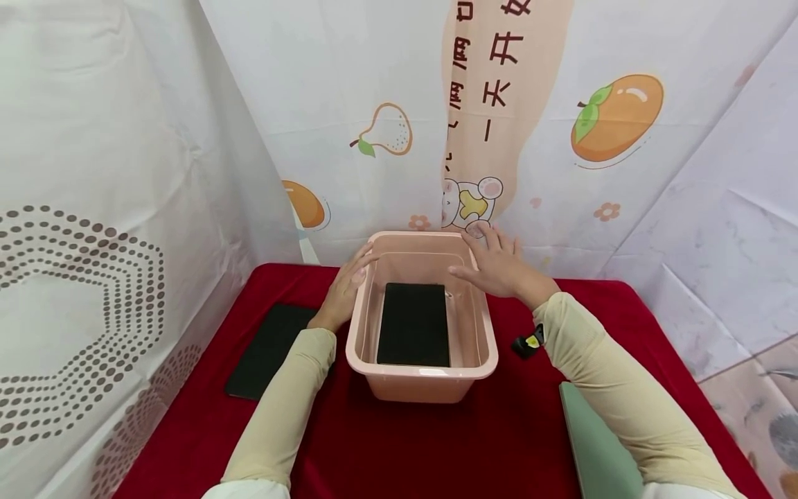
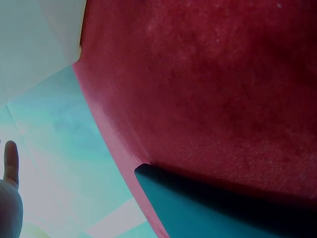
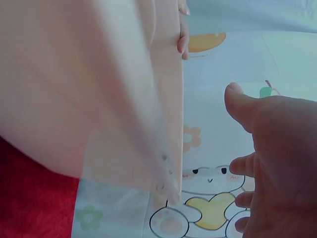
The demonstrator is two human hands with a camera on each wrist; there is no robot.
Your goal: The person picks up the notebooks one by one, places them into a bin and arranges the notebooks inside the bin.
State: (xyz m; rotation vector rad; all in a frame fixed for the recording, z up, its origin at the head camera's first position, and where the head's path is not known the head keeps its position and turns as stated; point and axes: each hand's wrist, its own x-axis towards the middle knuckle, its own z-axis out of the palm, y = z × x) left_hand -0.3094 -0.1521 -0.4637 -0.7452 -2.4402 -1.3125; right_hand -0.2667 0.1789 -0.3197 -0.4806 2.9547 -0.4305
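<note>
A pale pink plastic basin (image 1: pixel 420 373) stands on the red cloth. Inside it lies a flat black rectangular item (image 1: pixel 413 324). My left hand (image 1: pixel 344 287) is at the basin's left side, its extended fingers reaching the rim. In the right wrist view, fingertips of that left hand (image 3: pixel 184 42) show over the far rim. My right hand (image 1: pixel 495 267) is spread at the back right corner of the basin, fingers apart and holding nothing. The right wrist view shows a gap between this hand (image 3: pixel 277 163) and the basin wall (image 3: pixel 99 89).
A flat dark rectangular item (image 1: pixel 271 350) lies on the red cloth (image 1: pixel 399 450), partly behind the left forearm. A green flat item (image 1: pixel 595 443) lies partly under the right forearm. A small black device (image 1: pixel 528 342) with a yellow mark is by the right cuff. A printed curtain (image 1: pixel 386 62) hangs behind.
</note>
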